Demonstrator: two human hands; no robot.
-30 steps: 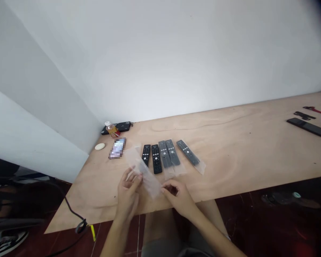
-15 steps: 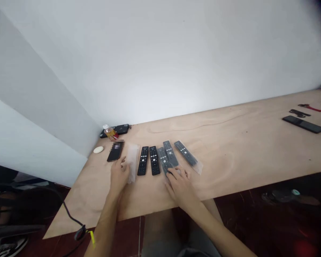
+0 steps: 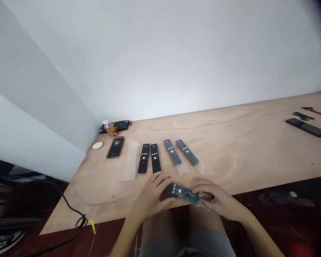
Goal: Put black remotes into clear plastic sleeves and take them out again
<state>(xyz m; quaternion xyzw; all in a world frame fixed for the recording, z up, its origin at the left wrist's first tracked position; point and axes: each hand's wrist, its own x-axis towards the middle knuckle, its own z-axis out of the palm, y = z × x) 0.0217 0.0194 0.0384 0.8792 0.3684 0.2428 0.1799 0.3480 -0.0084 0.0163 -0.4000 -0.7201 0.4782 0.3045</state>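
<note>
Grey remote [image 3: 182,193] in clear plastic [image 3: 205,202] sits between left hand [image 3: 151,200] and right hand [image 3: 219,200], fingers [image 3: 160,180] closed on both ends.

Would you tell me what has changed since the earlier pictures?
The left hand has let go of the clear plastic sleeve, now flat on the plywood table; it and the right hand have lifted a grey sleeved remote toward the near edge. The two black remotes stayed put.

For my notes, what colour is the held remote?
Remote: dark grey, in the head view.
</note>
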